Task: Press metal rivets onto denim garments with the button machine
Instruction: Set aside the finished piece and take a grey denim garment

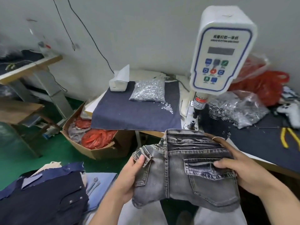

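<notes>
Below the button machine [222, 51], we grip grey denim jeans [186, 169]: left hand [129, 177] pinches waistband corner, right hand [240, 168] fingers curl over pocket; anvil [192, 124] just beyond waistband, right hand nearer.

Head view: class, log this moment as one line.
jeans held off table | left hand grips waistband | right hand grips pocket | machine die bare
</notes>
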Action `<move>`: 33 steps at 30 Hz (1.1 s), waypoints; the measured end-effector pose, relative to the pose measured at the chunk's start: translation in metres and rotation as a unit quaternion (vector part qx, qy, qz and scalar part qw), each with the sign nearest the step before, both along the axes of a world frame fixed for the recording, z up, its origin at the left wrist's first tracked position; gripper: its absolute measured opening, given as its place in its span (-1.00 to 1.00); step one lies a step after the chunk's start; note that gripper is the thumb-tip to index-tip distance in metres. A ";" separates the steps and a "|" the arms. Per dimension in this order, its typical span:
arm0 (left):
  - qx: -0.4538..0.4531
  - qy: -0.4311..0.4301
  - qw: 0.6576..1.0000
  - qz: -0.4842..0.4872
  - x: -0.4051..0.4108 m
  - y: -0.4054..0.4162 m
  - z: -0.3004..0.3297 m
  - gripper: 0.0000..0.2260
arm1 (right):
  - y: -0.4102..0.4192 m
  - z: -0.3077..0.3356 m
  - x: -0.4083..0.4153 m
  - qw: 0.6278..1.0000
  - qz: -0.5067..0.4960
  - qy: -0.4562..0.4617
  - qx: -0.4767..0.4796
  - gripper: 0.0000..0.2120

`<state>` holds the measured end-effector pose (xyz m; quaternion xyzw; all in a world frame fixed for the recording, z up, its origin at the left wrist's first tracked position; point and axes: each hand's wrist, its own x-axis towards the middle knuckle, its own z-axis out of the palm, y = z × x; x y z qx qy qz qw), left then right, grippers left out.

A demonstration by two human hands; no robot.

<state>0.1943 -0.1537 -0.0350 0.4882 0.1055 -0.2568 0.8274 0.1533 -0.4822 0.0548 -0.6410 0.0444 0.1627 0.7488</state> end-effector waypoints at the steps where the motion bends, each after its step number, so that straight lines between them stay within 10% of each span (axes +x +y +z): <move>1: 0.008 -0.015 1.000 0.008 -0.001 0.001 0.002 -0.46 | 0.000 -0.003 -0.001 1.000 -0.012 0.009 -0.002 -0.31; 12: -0.023 -0.139 0.986 0.089 -0.006 0.013 0.033 -0.34 | 0.014 -0.023 -0.002 0.983 -0.170 0.067 -0.036 -0.67; 20: -0.028 -0.069 0.997 0.023 0.004 0.016 0.036 -0.44 | 0.012 -0.009 0.010 0.982 -0.176 0.066 -0.005 -0.59; 33: 0.037 -0.117 0.969 0.214 0.017 0.025 0.036 -0.44 | 0.006 -0.007 -0.003 0.983 -0.176 -0.011 -0.039 -0.46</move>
